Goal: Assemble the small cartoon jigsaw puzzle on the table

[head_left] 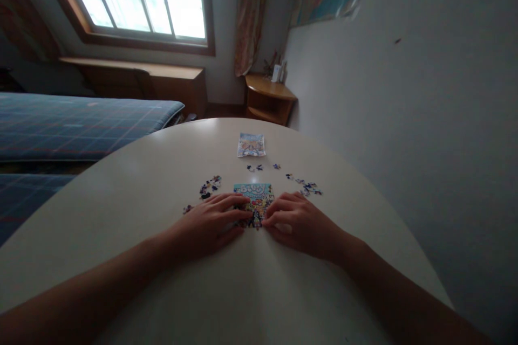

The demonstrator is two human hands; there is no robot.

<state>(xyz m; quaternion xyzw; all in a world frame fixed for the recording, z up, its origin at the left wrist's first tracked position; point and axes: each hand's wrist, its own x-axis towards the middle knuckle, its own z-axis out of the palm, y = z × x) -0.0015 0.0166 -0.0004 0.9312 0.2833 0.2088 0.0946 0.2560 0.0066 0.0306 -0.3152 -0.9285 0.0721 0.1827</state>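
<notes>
A small, colourful jigsaw puzzle [259, 191], largely joined together, lies on a white round table [259, 291]. My left hand [212, 221] rests over its left side, fingers stretched out and apart, their tips on the picture. At the puzzle's lower right edge is my right hand [297, 223], its fingers curled and thumb and forefinger brought together. Whatever sits between those fingertips is too small to make out. Loose puzzle pieces [210, 187] form a curved group beyond my left hand. More loose pieces [309, 187] lie beyond my right hand.
Beyond the puzzle, a few single pieces [259, 167] are scattered, and a printed picture sheet [251, 145] lies farther back. A bed [89, 124] is past the table's left edge, a wooden corner shelf [269, 89] behind it, and a wall [437, 118] runs along the right.
</notes>
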